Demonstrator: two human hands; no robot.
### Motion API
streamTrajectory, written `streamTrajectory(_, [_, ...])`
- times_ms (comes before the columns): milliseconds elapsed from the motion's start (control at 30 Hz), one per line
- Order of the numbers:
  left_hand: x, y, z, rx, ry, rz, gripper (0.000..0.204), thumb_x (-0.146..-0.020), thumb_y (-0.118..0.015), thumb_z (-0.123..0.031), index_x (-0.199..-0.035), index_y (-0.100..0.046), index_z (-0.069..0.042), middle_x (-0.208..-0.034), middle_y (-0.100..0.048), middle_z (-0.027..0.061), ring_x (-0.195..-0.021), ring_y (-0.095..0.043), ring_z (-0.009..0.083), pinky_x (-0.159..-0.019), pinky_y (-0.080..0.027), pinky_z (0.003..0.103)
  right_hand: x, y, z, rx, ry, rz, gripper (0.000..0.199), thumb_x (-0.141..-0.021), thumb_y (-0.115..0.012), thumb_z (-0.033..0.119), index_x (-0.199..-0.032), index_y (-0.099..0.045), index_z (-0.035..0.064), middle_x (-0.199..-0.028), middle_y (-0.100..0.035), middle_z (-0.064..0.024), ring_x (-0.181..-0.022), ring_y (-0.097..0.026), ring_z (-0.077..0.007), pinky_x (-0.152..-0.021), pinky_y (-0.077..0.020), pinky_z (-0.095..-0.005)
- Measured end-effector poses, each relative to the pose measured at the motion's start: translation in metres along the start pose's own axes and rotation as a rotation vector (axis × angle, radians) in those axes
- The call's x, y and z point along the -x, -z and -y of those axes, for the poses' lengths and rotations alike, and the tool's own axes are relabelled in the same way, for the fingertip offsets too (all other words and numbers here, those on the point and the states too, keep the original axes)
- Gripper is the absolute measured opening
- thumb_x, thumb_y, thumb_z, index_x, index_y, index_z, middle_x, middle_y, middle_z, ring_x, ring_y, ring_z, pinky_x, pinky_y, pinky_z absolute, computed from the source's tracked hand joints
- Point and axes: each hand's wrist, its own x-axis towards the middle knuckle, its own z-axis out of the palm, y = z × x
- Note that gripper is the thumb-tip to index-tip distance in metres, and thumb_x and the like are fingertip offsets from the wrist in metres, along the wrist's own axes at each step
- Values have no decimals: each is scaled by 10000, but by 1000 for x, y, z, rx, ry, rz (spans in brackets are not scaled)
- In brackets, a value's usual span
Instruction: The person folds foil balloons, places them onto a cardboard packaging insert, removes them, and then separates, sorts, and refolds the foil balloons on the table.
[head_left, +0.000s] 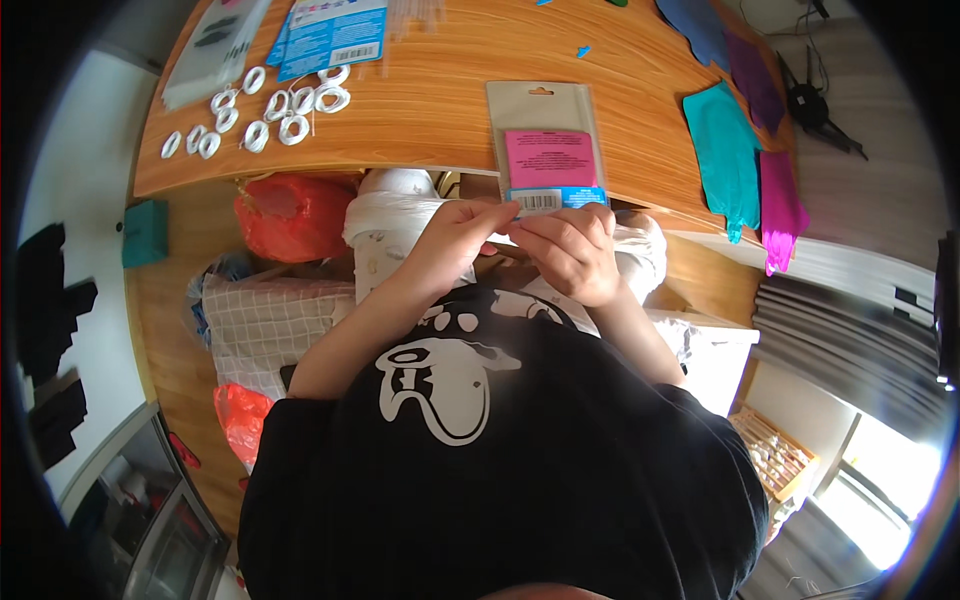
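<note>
A flat clear packet (pixel 545 115) with a hang hole lies over the table's front edge. It shows a pink panel (pixel 550 157) with dark print and a blue strip with a barcode along its near end. My left hand (pixel 455 240) is closed at the near left corner of the packet, thumb and fingers pinched together. Closed in a similar way, my right hand (pixel 575 255) grips the near right part, its curled fingers covering some of the blue strip. Between the two hands the packet's near edge is partly hidden by my fingers.
On the wooden table (pixel 420 120) lie several white cord coils (pixel 293 128), blue printed cards (pixel 333 40) and clear sleeves (pixel 212 50). At the right edge hang flat teal (pixel 724 150) and magenta (pixel 781 207) pieces. A red plastic bag (pixel 295 217) sits below the table.
</note>
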Motion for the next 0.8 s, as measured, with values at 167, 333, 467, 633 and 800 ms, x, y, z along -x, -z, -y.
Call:
streamTrajectory(167, [-1,-9,2,-35,-22,-31,333,-1018,-630,-354,-1073,-746,-46,-1015,-742,26,-951,-650,92,-730,-502,262,5,2,-9,-122,-11,0,332,-737,-749,117,-1065,-700,117,-1176,-661,-4,-1052,-584,-215,-925,-402,-385])
streamTrajectory(333, [2,-20,11,-121,-59,-78,339,-1027,-614,-354,-1102,-727,-43,-1051,-748,53,-966,-663,112,-722,-522,270,29,43,-7,-750,-600,-200,102,-929,-666,55,-886,-584,99,-1156,-670,-117,-1055,-593,-237,-958,-417,-395])
streamTrajectory(467, [0,-22,6,-189,-119,-148,350,-1032,-612,-364,-1102,-722,-39,-1078,-754,68,-917,-674,122,-713,-533,277,59,85,-61,-1575,-1128,-1030,194,-1086,-486,228,-1038,-570,60,-1072,-625,-69,-988,-555,-189,-901,-422,-304])
streamTrajectory(633, [-14,-17,-7,-252,-168,-167,406,-1039,-599,-405,-1102,-714,-20,-1067,-753,75,-902,-688,131,-709,-540,293,127,105,-124,-2130,-716,-730,188,-1084,-491,218,-1116,-566,48,-983,-578,-56,-912,-536,-169,-834,-428,-271])
streamTrajectory(800, [2,2,-30,-1080,-786,-280,302,-937,-738,-352,-1086,-747,-90,-1025,-759,60,-845,-716,195,-693,-540,345,101,98,-77,-738,-785,-250,348,-961,-710,221,-1254,-591,75,-993,-601,-29,-784,-580,-182,-707,-476,-301])
